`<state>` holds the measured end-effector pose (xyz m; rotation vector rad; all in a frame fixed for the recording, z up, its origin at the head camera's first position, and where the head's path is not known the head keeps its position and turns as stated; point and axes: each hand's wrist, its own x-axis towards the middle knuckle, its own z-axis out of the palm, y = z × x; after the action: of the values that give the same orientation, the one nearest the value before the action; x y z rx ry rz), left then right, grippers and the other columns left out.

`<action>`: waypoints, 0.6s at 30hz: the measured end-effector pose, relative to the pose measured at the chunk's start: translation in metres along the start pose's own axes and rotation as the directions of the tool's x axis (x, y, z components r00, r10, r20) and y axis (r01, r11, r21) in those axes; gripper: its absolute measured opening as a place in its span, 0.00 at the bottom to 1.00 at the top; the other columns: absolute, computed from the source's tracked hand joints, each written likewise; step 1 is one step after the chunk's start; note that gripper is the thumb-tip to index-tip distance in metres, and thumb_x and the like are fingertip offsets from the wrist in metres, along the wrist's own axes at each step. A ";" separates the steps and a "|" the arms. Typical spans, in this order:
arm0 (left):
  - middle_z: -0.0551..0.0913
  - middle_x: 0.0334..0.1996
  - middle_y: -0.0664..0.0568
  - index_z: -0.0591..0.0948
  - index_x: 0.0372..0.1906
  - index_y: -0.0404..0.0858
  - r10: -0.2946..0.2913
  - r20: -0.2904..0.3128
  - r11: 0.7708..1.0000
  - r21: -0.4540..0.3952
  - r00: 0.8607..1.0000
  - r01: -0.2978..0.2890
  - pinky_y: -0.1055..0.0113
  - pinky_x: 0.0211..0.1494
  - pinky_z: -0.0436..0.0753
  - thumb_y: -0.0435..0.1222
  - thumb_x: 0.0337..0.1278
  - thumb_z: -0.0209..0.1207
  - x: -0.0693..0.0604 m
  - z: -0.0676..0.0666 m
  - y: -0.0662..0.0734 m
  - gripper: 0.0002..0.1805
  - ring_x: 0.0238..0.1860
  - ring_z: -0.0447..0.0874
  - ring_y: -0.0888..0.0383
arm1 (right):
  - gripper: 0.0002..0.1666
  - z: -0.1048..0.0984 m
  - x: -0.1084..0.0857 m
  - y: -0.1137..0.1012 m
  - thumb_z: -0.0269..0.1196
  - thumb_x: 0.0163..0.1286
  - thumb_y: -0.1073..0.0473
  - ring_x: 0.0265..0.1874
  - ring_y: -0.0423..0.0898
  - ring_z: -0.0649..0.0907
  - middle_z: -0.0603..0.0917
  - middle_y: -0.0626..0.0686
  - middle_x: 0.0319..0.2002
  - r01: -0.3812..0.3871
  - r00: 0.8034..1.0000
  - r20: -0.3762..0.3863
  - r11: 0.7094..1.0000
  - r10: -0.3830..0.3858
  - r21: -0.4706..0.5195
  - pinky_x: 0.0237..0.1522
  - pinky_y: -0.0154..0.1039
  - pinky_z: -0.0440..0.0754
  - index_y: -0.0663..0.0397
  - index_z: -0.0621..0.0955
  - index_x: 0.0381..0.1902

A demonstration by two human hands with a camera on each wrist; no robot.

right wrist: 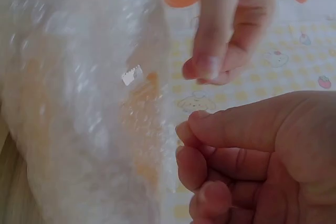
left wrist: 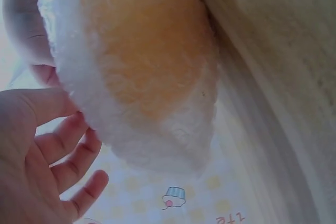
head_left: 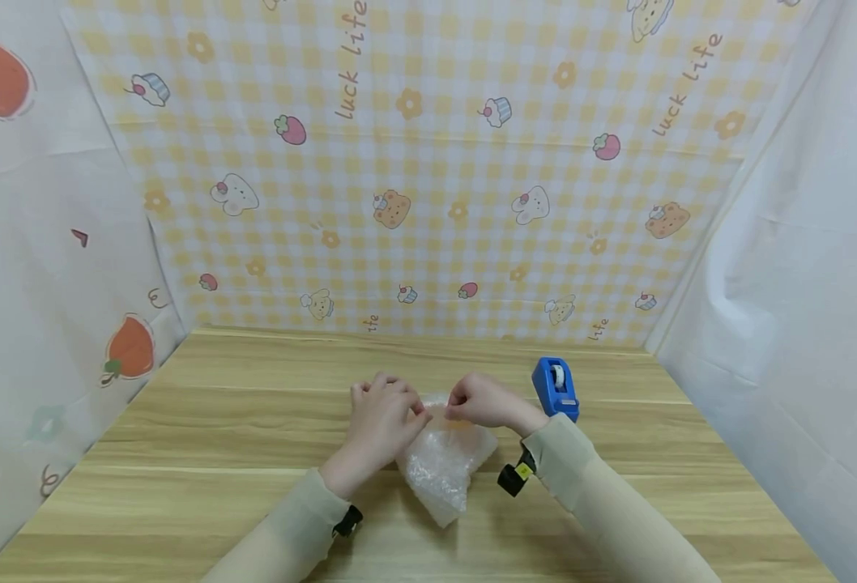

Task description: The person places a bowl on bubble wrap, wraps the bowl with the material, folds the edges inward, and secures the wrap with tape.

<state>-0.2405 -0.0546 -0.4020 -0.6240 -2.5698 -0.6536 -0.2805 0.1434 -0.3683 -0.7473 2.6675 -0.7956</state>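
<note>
A bubble-wrap parcel [head_left: 439,478] with an orange thing [left wrist: 149,45] showing through it lies on the table between both hands. A small jagged-edged glint of clear tape [right wrist: 132,75] shows against the wrap. At the parcel's upper left, my left hand [head_left: 385,413] pinches with thumb and forefinger, its other fingers loosely bent. My right hand [head_left: 490,402] pinches likewise at the upper right, its remaining fingers curled. Both pinches appear to be on the clear tape, which hardly shows between the fingertips. In the right wrist view, the left fingertips stand slightly apart from the wrap's edge.
A blue tape dispenser [head_left: 556,389] with a roll in it stands behind the right wrist. The wooden table [head_left: 253,389] meets a yellow checked cloth [head_left: 428,267] at the back, and pale cloths hang on both sides. Each wrist wears a black camera.
</note>
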 end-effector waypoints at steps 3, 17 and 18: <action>0.84 0.36 0.61 0.85 0.23 0.51 0.038 0.023 0.999 0.004 0.999 -0.038 0.45 0.52 0.59 0.43 0.53 0.68 0.000 -0.002 0.002 0.07 0.52 0.72 0.53 | 0.14 0.001 0.000 -0.001 0.63 0.67 0.62 0.14 0.39 0.65 0.68 0.44 0.13 -0.001 1.000 -0.015 0.999 0.000 -0.046 0.19 0.31 0.64 0.57 0.80 0.20; 0.83 0.35 0.63 0.88 0.29 0.51 0.110 0.123 0.991 0.066 0.986 -0.119 0.49 0.49 0.61 0.36 0.50 0.64 -0.003 -0.004 0.003 0.06 0.50 0.72 0.56 | 0.13 0.009 0.004 -0.003 0.65 0.64 0.61 0.14 0.39 0.68 0.72 0.44 0.14 -0.046 0.998 -0.056 0.985 0.037 -0.164 0.19 0.33 0.66 0.53 0.81 0.19; 0.83 0.35 0.63 0.88 0.29 0.51 0.114 0.127 0.990 0.067 0.985 -0.123 0.50 0.48 0.61 0.36 0.50 0.64 -0.003 -0.004 0.003 0.06 0.49 0.72 0.56 | 0.13 0.010 0.004 -0.003 0.65 0.64 0.61 0.14 0.39 0.67 0.71 0.43 0.13 -0.043 0.998 -0.058 0.985 0.034 -0.168 0.19 0.32 0.65 0.53 0.81 0.19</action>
<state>-0.2354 -0.0552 -0.3996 -0.8086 -2.6311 -0.4911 -0.2790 0.1350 -0.3750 -0.7198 2.8165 -0.5935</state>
